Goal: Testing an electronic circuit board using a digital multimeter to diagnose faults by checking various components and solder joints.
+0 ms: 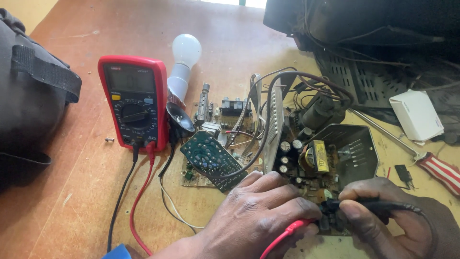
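Lower right of frame: we see the circuit board (268, 148) lying flat on the wooden table (86, 192), crowded with capacitors, a yellow-wrapped transformer (317, 156) and a tangle of wires. Both hands work at its near edge. The left hand (254, 216) is closed around the red probe (287, 233), its tip hidden among the components. The right hand (383, 216) pinches the black probe (369, 206) between thumb and fingers, tip pressed to the board just beside the red one; the 2 hands are almost touching.

A smaller green board (213, 160) leans across the main board's left side. Left of centre, a red multimeter (134, 103) lies face up, its 2 leads trailing toward the lower edge. A white bulb (183, 62) lies just above it. A red-and-white striped screwdriver (438, 170) sits at the right edge.
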